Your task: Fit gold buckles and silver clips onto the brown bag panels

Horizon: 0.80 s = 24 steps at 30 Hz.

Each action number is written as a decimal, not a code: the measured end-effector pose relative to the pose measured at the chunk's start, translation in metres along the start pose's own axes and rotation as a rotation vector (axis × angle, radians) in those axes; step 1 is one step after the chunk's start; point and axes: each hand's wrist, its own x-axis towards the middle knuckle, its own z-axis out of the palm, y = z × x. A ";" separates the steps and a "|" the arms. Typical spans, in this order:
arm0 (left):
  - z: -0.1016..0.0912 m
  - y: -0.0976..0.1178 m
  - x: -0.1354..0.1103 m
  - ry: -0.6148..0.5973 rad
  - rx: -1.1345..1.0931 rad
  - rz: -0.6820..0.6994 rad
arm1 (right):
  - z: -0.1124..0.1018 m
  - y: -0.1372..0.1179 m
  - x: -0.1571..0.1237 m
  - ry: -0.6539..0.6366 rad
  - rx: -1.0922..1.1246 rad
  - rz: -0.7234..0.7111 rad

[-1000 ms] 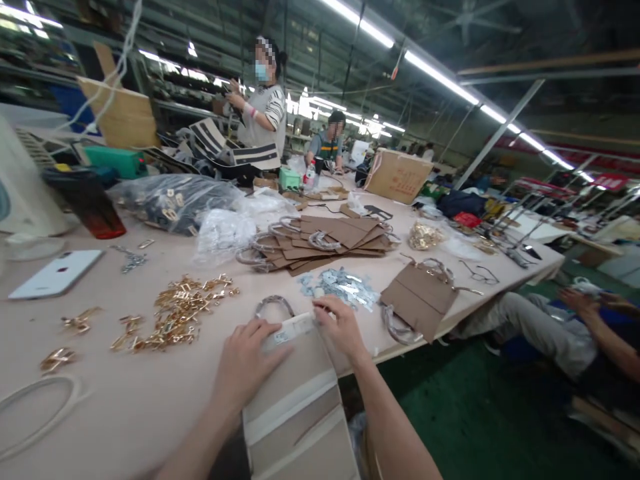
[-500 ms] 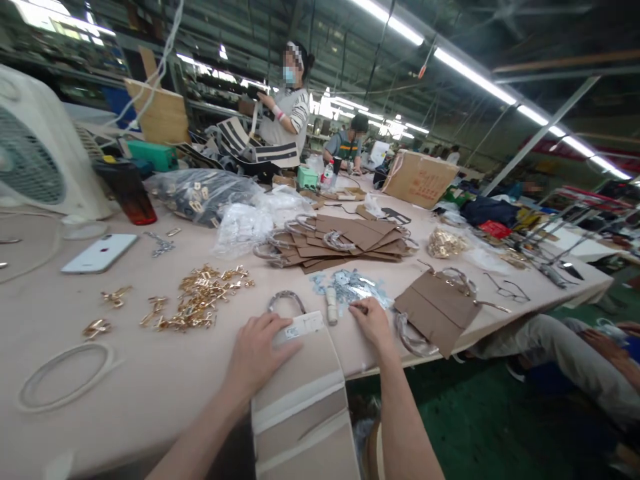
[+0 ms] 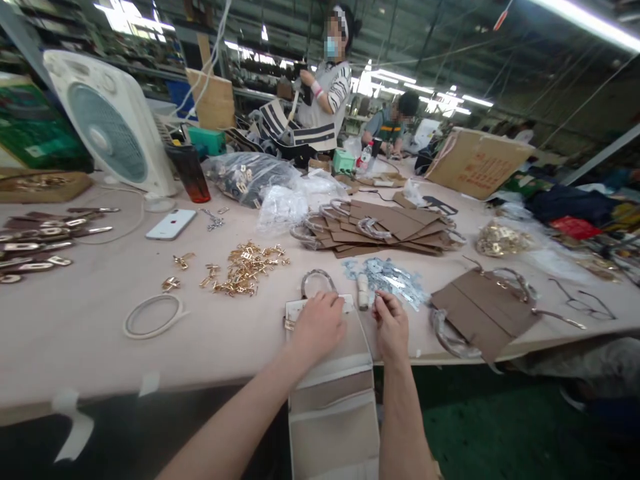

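A beige bag panel (image 3: 333, 440) with a clear-wrapped handle (image 3: 319, 273) at its far end hangs over the table's front edge. Bent over the panel's top strip, my left hand (image 3: 320, 325) grips it, its thumb partly hidden. A small gold fitting (image 3: 289, 325) sticks out at the strip's left edge. My right hand (image 3: 391, 328) is closed in a pinch just right of the panel; what lies between its fingertips is too small to make out. Close by are a whitish wrapped cylinder (image 3: 363, 292) and a pile of thin silvery metal plates (image 3: 395, 280).
Gold fittings (image 3: 247, 267) and a tape roll (image 3: 153, 316) lie left. Brown bag panels (image 3: 390, 223) are stacked behind; another brown panel (image 3: 483, 310) and glasses (image 3: 583, 300) lie right. Further back are a phone (image 3: 171, 224), a fan (image 3: 107, 127) and two co-workers.
The view has swung left, bringing more of the table's left side in. My left hand's fingers have gone from stretched flat to bent over the strip. My right hand has drawn nearer the panel.
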 end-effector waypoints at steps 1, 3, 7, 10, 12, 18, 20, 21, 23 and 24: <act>0.003 0.003 0.004 0.004 0.010 -0.023 | 0.006 0.000 -0.003 -0.002 0.081 0.030; 0.011 0.005 0.010 0.031 0.015 -0.075 | 0.013 0.001 -0.006 -0.014 0.180 0.080; 0.025 0.000 0.016 0.087 -0.038 -0.101 | 0.014 0.000 -0.009 -0.045 0.195 0.096; 0.029 -0.003 0.017 0.105 -0.068 -0.097 | 0.011 -0.003 -0.009 -0.087 0.199 0.120; 0.029 -0.003 0.016 0.124 -0.081 -0.084 | 0.009 -0.004 -0.008 -0.121 0.189 0.134; 0.032 -0.001 0.008 0.163 -0.072 -0.021 | 0.007 -0.009 -0.008 -0.204 0.084 0.132; 0.033 -0.001 0.008 0.157 -0.053 -0.006 | 0.007 -0.011 -0.008 -0.228 0.050 0.127; 0.033 -0.001 0.008 0.155 -0.044 -0.001 | 0.007 -0.012 -0.009 -0.240 0.038 0.124; 0.034 -0.001 0.008 0.153 -0.030 0.007 | 0.007 -0.013 -0.010 -0.259 0.014 0.115; 0.034 -0.001 0.008 0.151 -0.025 0.012 | 0.008 -0.014 -0.010 -0.267 0.001 0.111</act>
